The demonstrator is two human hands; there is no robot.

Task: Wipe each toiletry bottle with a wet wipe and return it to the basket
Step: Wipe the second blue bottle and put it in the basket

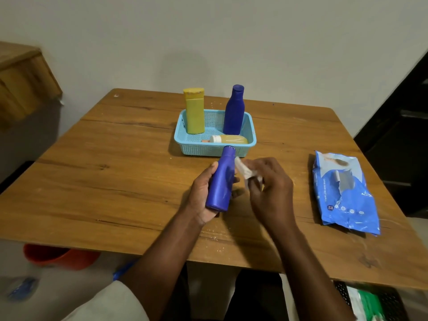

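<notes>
The left hand (203, 193) grips a small blue plastic bottle (221, 179) above the wooden worktop (115, 181), just before the light-blue mesh plastic basket (185, 144); the right hand (266, 181) pinches a crumpled white wet wipe (243, 170) against its side. Best to turn the bottle while wiping cap to base. The blue wipes packet (345, 195) reads roughly "baby wet wipes" and "72"; the bottles show no legible label.

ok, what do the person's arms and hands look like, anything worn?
Both hands, left hand and right hand, are bare: no gloves, rings or watch visible. Forearms are uncovered. A light, off-white short sleeve shows on the left upper arm; the right upper arm is out of frame.
</notes>
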